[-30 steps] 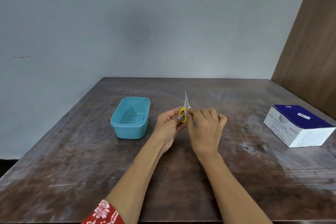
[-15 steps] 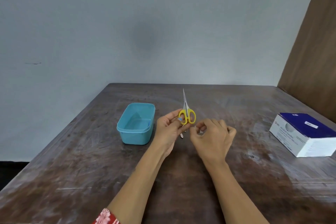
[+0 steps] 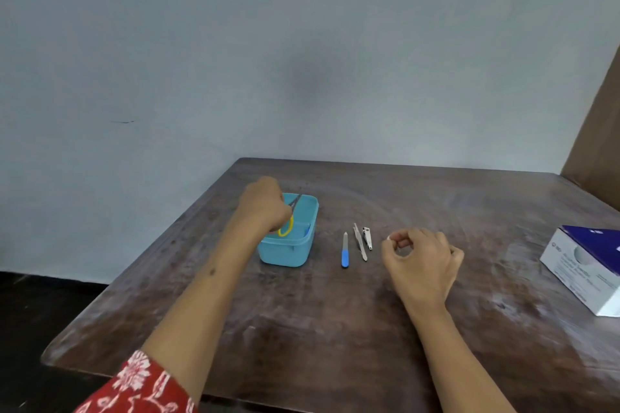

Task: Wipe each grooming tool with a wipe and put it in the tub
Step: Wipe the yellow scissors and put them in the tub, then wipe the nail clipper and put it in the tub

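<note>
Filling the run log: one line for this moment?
left hand: lowering scissors into tub | right hand: pinching wipe | table: file, tweezers, clipper

The setting is a plain domestic-type room, not a lab or workshop. Evidence: a worn dark wooden table (image 3: 335, 329) with a scuffed, whitish-marked surface, pushed against a bare pale blue-grey painted wall (image 3: 268, 60); a brown wooden panel (image 3: 600, 131) at far right; a dark floor (image 3: 33, 312) at near left. A white-and-blue cardboard box (image 3: 583, 265) rests on the table's right side.
</note>
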### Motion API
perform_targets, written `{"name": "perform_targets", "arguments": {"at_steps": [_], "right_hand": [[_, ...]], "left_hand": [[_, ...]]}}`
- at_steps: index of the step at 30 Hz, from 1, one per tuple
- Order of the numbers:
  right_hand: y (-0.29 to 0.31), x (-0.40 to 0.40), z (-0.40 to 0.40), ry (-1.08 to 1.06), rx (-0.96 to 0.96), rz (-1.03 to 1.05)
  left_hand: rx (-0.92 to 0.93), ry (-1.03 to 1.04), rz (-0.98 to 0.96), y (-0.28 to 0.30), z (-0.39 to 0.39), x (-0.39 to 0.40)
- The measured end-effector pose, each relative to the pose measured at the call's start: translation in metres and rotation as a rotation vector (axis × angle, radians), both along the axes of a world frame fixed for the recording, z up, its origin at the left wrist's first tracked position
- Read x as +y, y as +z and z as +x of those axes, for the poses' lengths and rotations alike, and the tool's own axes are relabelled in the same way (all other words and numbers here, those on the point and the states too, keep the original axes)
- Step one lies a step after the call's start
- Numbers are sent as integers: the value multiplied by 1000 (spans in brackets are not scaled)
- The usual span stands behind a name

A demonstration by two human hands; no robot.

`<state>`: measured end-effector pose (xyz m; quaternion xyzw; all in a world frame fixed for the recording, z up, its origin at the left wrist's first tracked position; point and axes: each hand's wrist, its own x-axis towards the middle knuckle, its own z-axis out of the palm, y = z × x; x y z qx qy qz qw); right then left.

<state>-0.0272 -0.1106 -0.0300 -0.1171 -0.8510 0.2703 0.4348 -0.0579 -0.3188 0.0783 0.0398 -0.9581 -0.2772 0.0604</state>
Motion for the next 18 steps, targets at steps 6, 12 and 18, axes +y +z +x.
{"name": "perform_targets", "arguments": {"at_steps": [6, 12, 18], "right_hand": [[0, 1, 1, 25, -7, 4], [0, 0, -1, 16, 7, -3], [-1, 1, -3, -20, 45, 2]], "left_hand": [[-152, 13, -132, -3, -2, 22], [-195, 52, -107, -12, -5, 31], [143, 44, -208, -4, 13, 44]]}}
